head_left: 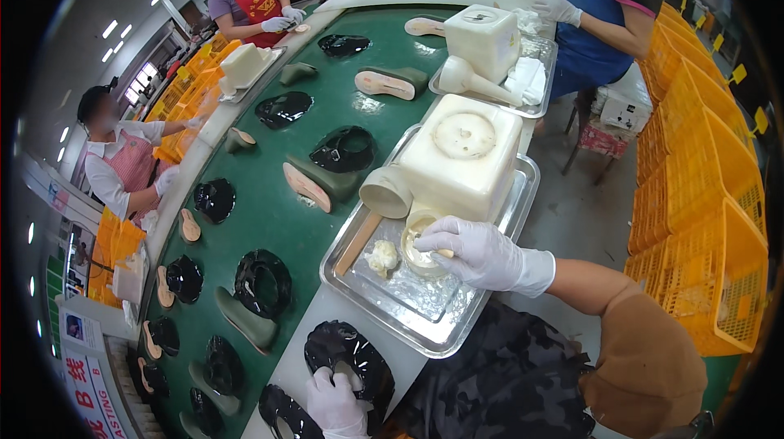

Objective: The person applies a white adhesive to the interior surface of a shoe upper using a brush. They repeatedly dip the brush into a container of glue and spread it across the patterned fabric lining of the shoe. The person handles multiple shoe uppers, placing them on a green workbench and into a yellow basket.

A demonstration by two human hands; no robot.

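My right hand [490,258], in a white glove, is closed over a small round cream cup [415,231] on a metal tray [457,333]. Its fingers pinch a thin pale handle [444,253], whose lower end is hidden by the cup and hand. White paste shows inside the cup. My left hand [335,406], also gloved, grips the edge of a glossy black shoe upper [331,341] at its opening, on the pale ledge at the near edge. A second black upper [282,410] lies just left of that hand.
On the tray stand a cream box-shaped container [465,153], a wooden stick [358,245] and a white lump [381,259]. The green conveyor [269,161] carries black uppers and green shoe lasts. Orange crates [694,276] line the right side. Several people work around the belt.
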